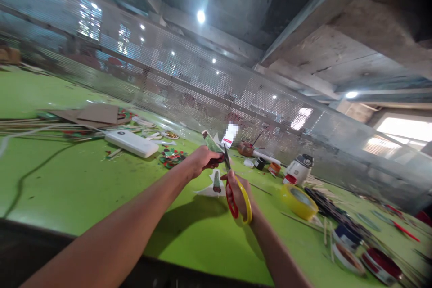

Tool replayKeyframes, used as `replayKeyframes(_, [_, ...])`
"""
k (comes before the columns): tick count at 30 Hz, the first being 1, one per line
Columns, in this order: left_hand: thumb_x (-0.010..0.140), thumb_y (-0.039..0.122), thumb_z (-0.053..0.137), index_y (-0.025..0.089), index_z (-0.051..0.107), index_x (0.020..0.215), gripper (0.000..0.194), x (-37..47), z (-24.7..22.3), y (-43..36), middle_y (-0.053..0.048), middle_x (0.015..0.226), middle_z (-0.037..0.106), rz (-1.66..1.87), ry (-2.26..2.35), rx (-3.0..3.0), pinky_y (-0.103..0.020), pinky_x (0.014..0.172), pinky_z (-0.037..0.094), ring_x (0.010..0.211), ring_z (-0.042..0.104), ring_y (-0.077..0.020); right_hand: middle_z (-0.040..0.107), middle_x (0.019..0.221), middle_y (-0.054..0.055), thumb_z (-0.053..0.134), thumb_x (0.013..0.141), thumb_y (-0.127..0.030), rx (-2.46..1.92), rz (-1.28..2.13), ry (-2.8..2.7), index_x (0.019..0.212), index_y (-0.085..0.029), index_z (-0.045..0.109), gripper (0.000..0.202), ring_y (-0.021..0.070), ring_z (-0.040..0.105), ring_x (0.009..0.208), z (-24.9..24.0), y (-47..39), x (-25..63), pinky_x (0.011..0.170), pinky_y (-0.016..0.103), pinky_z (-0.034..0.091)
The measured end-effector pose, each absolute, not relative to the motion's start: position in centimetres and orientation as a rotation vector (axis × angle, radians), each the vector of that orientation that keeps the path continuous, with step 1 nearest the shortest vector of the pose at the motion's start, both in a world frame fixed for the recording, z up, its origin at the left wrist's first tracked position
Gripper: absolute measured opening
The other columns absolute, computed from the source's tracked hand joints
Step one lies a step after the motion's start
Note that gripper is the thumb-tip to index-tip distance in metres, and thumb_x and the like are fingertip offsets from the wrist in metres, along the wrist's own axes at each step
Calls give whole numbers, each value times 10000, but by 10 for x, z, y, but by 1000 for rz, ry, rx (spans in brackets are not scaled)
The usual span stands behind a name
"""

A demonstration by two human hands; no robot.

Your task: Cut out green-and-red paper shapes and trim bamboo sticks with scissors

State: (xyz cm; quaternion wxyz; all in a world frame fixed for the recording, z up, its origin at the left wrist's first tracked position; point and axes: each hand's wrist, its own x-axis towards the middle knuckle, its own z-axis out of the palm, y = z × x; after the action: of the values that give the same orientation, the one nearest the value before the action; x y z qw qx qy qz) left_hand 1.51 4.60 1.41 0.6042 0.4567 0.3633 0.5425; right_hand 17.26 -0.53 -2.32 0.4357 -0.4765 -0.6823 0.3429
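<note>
My left hand (203,160) pinches a painted green paper piece (212,143) with white edges, held above the table. In my right hand (238,194) are scissors (248,195) with one red and one yellow handle. Their blades point up beside the paper and my left fingertips; how far apart the blades stand is hard to make out. Beneath both hands, a white paper scrap (208,190) with a small green and dark shape lies on the green table (199,234).
To the left lie a white power bank (131,143), brown cardboard (98,113), thin sticks and a pile of red-green scraps (172,157). At right are yellow tape (299,201), paint jars (381,264) and a white container (299,168). A perforated screen (189,81) runs behind.
</note>
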Motion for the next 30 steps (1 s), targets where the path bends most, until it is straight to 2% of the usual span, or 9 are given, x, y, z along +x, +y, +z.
replayKeyframes(4, [605,143,685,75,599,526,135,15,12,48,-31,499,551,1243,863,1057,-232,474,334,442,465,-88,387,482,-68,392,782,-706,-1141,937,-1689,826,-150,599,595,72,347,368,-26,-5,173,370,199,319])
replayKeyframes(7, [611,142,675,76,594,518,140,16,13,46,-21,479,533,1245,872,1055,-231,472,318,430,441,-80,437,470,-44,374,816,-678,-1081,866,-1739,811,-153,602,573,98,407,392,-27,-4,174,413,223,359])
replayKeyframes(12, [614,124,661,74,592,505,138,16,17,42,-20,492,535,1241,896,1095,-230,470,292,431,418,-70,527,481,23,304,850,-667,-1049,787,-1816,593,-154,580,636,140,521,482,-26,-1,176,553,271,434])
replayKeyframes(14, [626,116,652,76,589,492,153,15,19,40,-22,485,533,1234,910,1110,-232,469,287,430,414,-71,503,469,-1,322,848,-664,-1034,819,-1803,674,-150,606,613,133,498,452,-26,0,176,525,270,427])
replayKeyframes(16, [637,105,644,77,590,487,162,14,20,39,-25,481,536,1223,914,1113,-233,472,294,434,420,-73,452,447,-37,346,841,-664,-1033,879,-1766,812,-147,621,587,118,434,387,-25,-2,176,435,252,381])
replayKeyframes(18, [645,102,643,81,593,488,167,14,22,38,-24,480,537,1217,902,1112,-231,478,305,441,428,-75,422,435,-53,356,839,-663,-1042,916,-1737,870,-143,620,583,105,382,348,-22,-5,174,378,238,331])
replayKeyframes(23, [635,104,661,85,613,510,135,12,22,38,-27,502,559,1217,882,1080,-220,485,333,462,450,-80,409,420,-51,379,829,-661,-1083,936,-1695,837,-152,618,563,99,356,335,-16,-12,169,355,234,303])
replayKeyframes(30, [604,118,684,66,634,540,96,7,18,44,-43,546,587,1190,860,1075,-218,494,343,472,460,-76,423,428,-47,362,831,-665,-1105,989,-1667,788,-158,586,556,95,375,349,-17,-14,167,382,231,343])
